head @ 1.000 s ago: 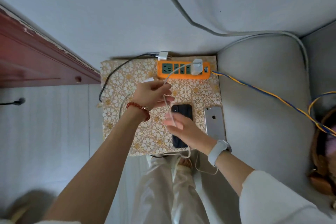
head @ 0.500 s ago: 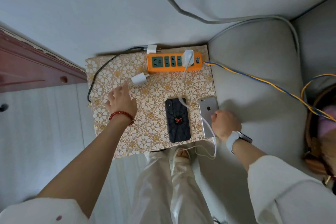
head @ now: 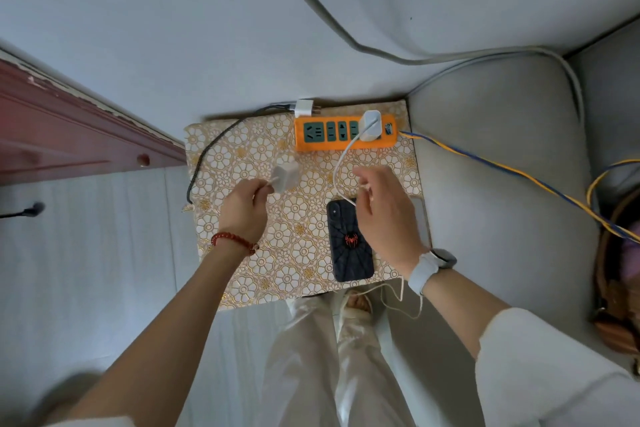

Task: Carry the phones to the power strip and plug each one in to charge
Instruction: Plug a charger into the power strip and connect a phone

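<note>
An orange power strip [head: 325, 143] lies at the back of a flower-patterned stand [head: 242, 270], with one white charger [head: 370, 125] plugged in at its right end. That charger's white cable [head: 341, 166] runs down to a black phone [head: 349, 243] with a red spider on its back. My left hand [head: 244, 210] pinches a second white charger [head: 285, 175] by its prongs, above the stand. My right hand [head: 384, 211] pinches the end of another thin white cable beside the black phone. It covers most of a silver phone [head: 420, 218], whose right edge shows.
A third white plug [head: 304, 107] with a black cable [head: 207, 152] lies at the stand's back edge. A grey sofa cushion [head: 502, 184] is on the right, crossed by the strip's blue and yellow cord [head: 502, 166]. A wooden frame [head: 69, 132] stands at left; a basket [head: 616, 288] sits far right.
My left hand has picked up the loose white charger from the stand. My right hand has moved from the silver phone's lower edge up over it, pinching a white cable end.
</note>
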